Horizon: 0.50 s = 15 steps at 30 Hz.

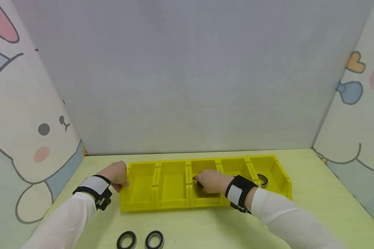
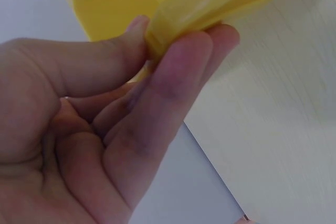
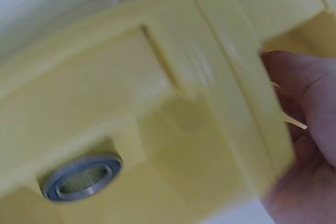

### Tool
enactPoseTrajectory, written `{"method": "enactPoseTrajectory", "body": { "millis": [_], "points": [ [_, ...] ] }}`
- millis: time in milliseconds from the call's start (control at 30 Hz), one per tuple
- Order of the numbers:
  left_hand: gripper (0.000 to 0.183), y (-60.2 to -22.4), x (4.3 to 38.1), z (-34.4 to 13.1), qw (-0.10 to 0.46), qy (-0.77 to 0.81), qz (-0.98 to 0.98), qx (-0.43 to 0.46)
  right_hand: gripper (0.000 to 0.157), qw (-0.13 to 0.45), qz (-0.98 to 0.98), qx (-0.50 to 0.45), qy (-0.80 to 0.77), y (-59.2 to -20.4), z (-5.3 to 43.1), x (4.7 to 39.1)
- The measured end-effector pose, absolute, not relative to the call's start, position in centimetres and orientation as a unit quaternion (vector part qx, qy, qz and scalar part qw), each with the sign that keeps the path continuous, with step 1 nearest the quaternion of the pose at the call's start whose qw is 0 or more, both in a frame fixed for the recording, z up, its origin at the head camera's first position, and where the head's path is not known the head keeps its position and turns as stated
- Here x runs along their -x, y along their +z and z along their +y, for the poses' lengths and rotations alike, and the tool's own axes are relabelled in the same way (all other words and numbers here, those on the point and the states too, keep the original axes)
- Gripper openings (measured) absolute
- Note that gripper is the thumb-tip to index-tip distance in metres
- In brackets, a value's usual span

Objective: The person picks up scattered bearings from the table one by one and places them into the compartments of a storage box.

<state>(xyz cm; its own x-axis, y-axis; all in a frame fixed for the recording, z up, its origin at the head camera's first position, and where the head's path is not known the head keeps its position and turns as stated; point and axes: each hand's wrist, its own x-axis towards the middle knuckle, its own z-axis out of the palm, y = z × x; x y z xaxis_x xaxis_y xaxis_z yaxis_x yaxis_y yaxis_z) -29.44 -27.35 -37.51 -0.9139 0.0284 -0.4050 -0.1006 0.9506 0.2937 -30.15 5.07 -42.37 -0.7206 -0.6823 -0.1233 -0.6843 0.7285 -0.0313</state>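
A row of yellow bins (image 1: 174, 209) stands on the table, split into several compartments. My left hand (image 1: 116, 174) grips the outer wall of the leftmost compartment; in the left wrist view, thumb and fingers pinch its yellow edge (image 2: 178, 17). My right hand (image 1: 212, 180) reaches down into the middle compartment and holds a dark bearing (image 1: 200, 185), mostly hidden beneath the fingers. In the right wrist view the right hand (image 3: 312, 114) shows at the right edge, its fingertips hidden behind a divider. Another bearing (image 1: 263, 180) leans in the rightmost compartment.
Two bearings, a left one (image 1: 126, 240) and a right one (image 1: 154, 239), lie on the pale table (image 1: 187, 228) in front of the bins. A grey panel (image 1: 187, 86) rises behind, with cartoon-printed panels on both sides.
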Motion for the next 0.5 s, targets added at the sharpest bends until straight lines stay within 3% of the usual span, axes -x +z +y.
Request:
{"method": "enactPoseTrajectory", "body": {
  "millis": [100,300,500],
  "points": [
    [0.016,-37.4,29.4,-27.3,0.209,0.152,0.966,0.023,0.044,0.059,0.934,0.352,0.013,-40.4,5.2,29.5],
    [0.016,-37.4,29.4,-27.3,0.205,0.15,0.967,0.02,0.071,-0.051,0.911,0.407,0.045,-35.8,5.4,27.6],
    [0.015,-37.3,29.3,-27.2,0.204,0.152,0.967,0.022,0.079,-0.088,0.874,0.475,0.044,-33.2,4.0,24.3]
  ]
}}
